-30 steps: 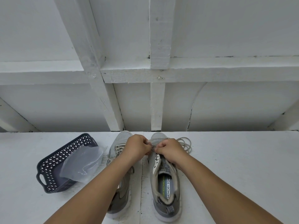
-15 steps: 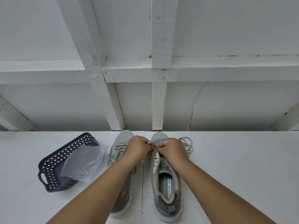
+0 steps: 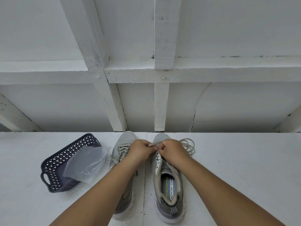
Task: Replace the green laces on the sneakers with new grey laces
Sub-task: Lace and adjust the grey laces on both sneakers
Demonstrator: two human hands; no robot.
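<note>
Hardly anything has shifted in the last second: your left hand (image 3: 141, 150) and right hand (image 3: 171, 150) stay curled together, pinching the grey lace (image 3: 154, 143) over the toe end of the right sneaker (image 3: 169, 190), which stands just beside the laced left sneaker (image 3: 121, 154) on the white table (image 3: 244, 168). You could miss the small eyelet hidden under your knuckles. Pull too hard and the loose coil (image 3: 189, 145) may snag, or the sneaker may slide toward the basket (image 3: 53, 165) holding the plastic bag (image 3: 84, 163).

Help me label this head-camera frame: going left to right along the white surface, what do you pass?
Dark basket → clear plastic bag resting on its rim → laced sneaker → left hand → right hand, both pinching a grey lace over the unlaced sneaker → loose lace coil.
</note>
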